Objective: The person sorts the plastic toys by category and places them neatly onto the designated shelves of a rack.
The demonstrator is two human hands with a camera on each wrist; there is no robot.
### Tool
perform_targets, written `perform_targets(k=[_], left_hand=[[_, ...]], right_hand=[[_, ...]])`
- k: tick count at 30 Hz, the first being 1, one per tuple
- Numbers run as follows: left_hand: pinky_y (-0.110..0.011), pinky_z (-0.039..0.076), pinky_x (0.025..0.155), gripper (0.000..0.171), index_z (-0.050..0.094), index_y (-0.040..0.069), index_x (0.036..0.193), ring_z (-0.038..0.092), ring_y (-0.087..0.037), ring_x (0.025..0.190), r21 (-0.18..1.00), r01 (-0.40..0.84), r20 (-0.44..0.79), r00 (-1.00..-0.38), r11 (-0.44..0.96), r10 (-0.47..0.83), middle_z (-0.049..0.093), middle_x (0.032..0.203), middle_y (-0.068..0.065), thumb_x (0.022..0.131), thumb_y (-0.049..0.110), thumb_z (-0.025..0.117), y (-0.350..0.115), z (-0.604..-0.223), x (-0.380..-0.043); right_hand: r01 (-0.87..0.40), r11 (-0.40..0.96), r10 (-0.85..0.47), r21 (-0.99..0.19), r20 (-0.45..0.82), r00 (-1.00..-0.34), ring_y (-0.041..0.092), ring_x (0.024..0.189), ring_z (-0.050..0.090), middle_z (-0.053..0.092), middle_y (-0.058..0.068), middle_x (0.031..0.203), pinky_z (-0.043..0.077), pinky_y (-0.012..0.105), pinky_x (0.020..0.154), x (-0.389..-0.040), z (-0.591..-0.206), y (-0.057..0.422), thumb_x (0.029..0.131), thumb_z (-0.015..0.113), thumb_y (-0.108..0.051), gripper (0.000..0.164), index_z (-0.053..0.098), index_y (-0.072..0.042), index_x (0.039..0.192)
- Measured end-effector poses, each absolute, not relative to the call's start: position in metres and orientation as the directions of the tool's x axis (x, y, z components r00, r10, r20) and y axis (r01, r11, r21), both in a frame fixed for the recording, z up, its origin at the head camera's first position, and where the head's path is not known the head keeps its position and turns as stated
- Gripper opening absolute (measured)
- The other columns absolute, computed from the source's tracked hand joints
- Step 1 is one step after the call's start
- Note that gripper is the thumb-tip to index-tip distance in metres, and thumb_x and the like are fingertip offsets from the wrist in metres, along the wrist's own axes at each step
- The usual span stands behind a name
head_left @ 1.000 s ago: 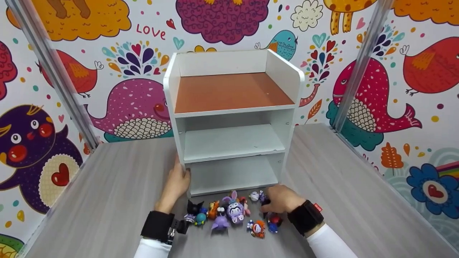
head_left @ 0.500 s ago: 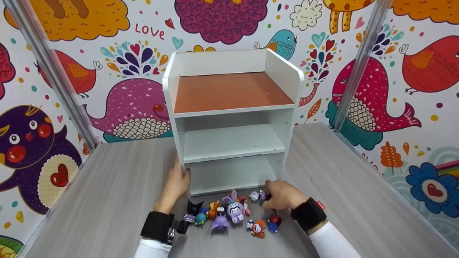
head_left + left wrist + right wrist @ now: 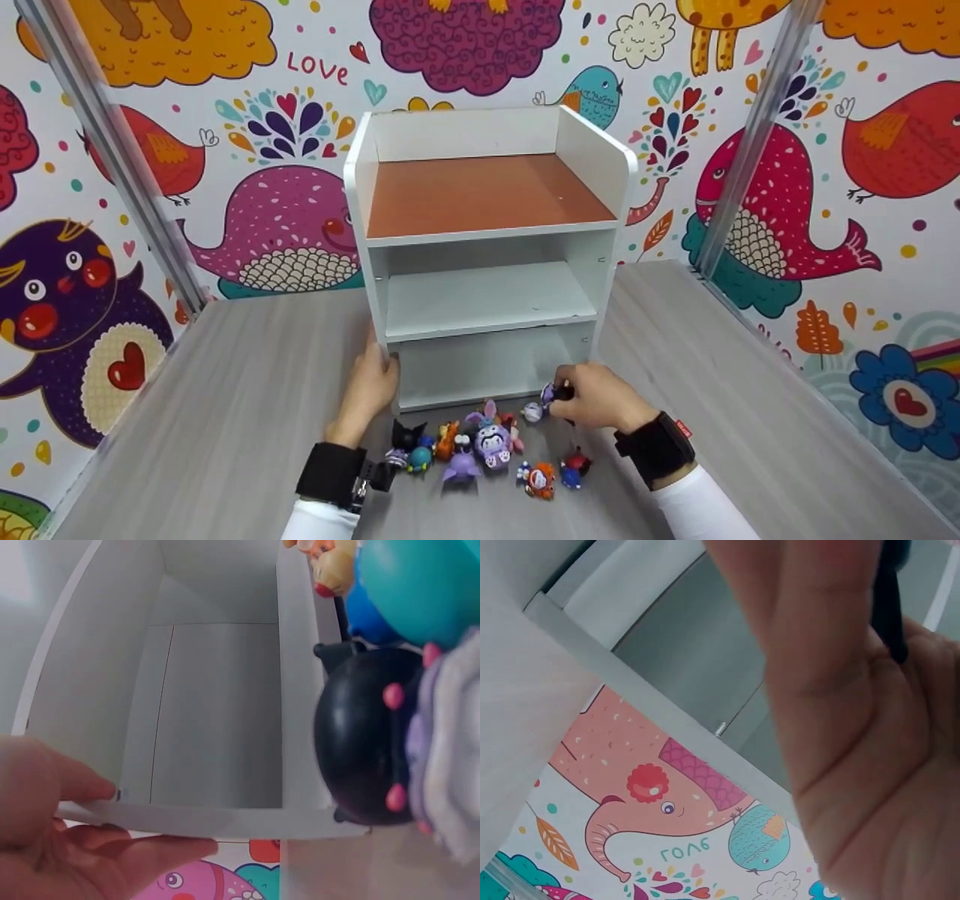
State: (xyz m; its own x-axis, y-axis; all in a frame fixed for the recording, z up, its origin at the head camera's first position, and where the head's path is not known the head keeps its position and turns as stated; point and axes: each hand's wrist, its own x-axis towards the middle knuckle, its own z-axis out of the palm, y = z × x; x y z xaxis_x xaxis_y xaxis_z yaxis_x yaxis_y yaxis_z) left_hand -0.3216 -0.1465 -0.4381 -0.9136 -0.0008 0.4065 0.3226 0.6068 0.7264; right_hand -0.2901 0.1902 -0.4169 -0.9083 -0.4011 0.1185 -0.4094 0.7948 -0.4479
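Shelf [image 3: 487,199], left hand [image 3: 373,381] at seven o'clock pinching its side panel [image 3: 225,822], right hand [image 3: 598,396] at five pinching purple-and-black figurine [image 3: 549,393], other figurines [image 3: 493,446] at six.

A bare left hand [image 3: 52,855] grips the pale side panel [image 3: 210,821] of a white, box-shaped open shelf unit [image 3: 300,720], its thumb lying along the inner side and its other fingers on the outer side. A small shiny peg [image 3: 122,793] sits just beside the thumb tip. A thin reddish-brown line runs down the compartment's grey interior. At the right, near the unit's front edge, lies a glossy black rounded toy [image 3: 364,735] with pink knobs, against a blurred lilac-and-white toy part [image 3: 454,750]. Above it are a smooth teal rounded toy [image 3: 427,585], a bright blue toy part [image 3: 367,615] and a tan toy head [image 3: 335,571] with a red tip. Below the panel shows a pink cartoon animal [image 3: 184,881] on white.
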Motion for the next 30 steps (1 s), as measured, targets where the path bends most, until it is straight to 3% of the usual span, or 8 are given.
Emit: perform_targets(k=[7,14,18,21,24,25,30], left_hand=[[-0.042,0.047,0.058,0.071,0.015,-0.008,0.155,0.056,-0.028,0.06,0.724,0.327,0.412,-0.911,0.608,0.0,0.065,0.093,-0.037,0.093,-0.005,0.05,-0.145,-0.438,-0.321],[-0.045,0.046,0.064,0.069,0.018,-0.007,0.155,0.059,-0.031,0.07,0.722,0.337,0.419,-0.908,0.604,0.005,0.063,0.109,-0.041,0.093,-0.006,0.048,-0.145,-0.438,-0.323],[-0.043,0.044,0.061,0.07,0.017,-0.009,0.155,0.055,-0.028,0.065,0.719,0.342,0.425,-0.905,0.604,0.007,0.065,0.101,-0.039,0.093,-0.006,0.048,-0.146,-0.439,-0.323],[-0.038,0.041,0.058,0.071,0.015,-0.011,0.155,0.047,-0.022,0.059,0.719,0.343,0.424,-0.906,0.604,0.009,0.063,0.084,-0.031,0.092,-0.007,0.049,-0.146,-0.44,-0.323],[-0.036,0.039,0.056,0.07,0.015,-0.01,0.155,0.042,-0.019,0.057,0.722,0.333,0.415,-0.91,0.607,0.006,0.058,0.073,-0.022,0.093,-0.006,0.049,-0.146,-0.44,-0.322],[-0.037,0.04,0.056,0.07,0.016,-0.01,0.155,0.043,-0.019,0.057,0.723,0.331,0.414,-0.91,0.607,0.003,0.057,0.072,-0.02,0.093,-0.006,0.049,-0.146,-0.44,-0.322],[-0.043,0.045,0.061,0.069,0.018,-0.011,0.154,0.051,-0.024,0.063,0.714,0.323,0.419,-0.908,0.621,-0.008,0.063,0.084,-0.028,0.093,-0.004,0.05,-0.146,-0.439,-0.321]], right_hand=[[-0.455,0.747,-0.414,-0.485,0.196,-0.889,0.004,0.058,0.047,0.055,-0.007,0.069,0.039,0.021,0.051,-0.289,-0.412,0.192,0.078,0.072,-0.011,0.008,0.067,-0.01,0.084],[-0.463,0.734,-0.404,-0.496,0.229,-0.886,0.012,0.071,0.053,0.063,0.001,0.087,0.045,0.024,0.06,-0.289,-0.407,0.194,0.08,0.071,-0.009,0.025,0.069,-0.007,0.105],[-0.474,0.739,-0.398,-0.479,0.257,-0.881,0.013,0.08,0.054,0.067,0.008,0.1,0.047,0.026,0.068,-0.29,-0.406,0.195,0.079,0.07,-0.007,0.034,0.069,-0.002,0.113],[-0.48,0.734,-0.408,-0.48,0.252,-0.877,0.007,0.066,0.047,0.06,0.001,0.083,0.042,0.022,0.06,-0.291,-0.405,0.197,0.081,0.07,-0.007,0.044,0.064,-0.002,0.125],[-0.486,0.721,-0.421,-0.494,0.243,-0.874,0.004,0.054,0.036,0.043,-0.006,0.067,0.033,0.02,0.052,-0.291,-0.403,0.198,0.084,0.069,-0.009,0.048,0.06,-0.007,0.131],[-0.487,0.716,-0.422,-0.5,0.246,-0.873,0.004,0.053,0.035,0.038,-0.007,0.066,0.032,0.02,0.051,-0.291,-0.403,0.198,0.085,0.069,-0.01,0.045,0.06,-0.009,0.129],[-0.491,0.671,-0.389,-0.556,0.3,-0.871,0.007,0.061,0.048,0.056,-0.001,0.077,0.041,0.021,0.051,-0.29,-0.402,0.197,0.081,0.068,-0.008,0.024,0.063,-0.012,0.104]])
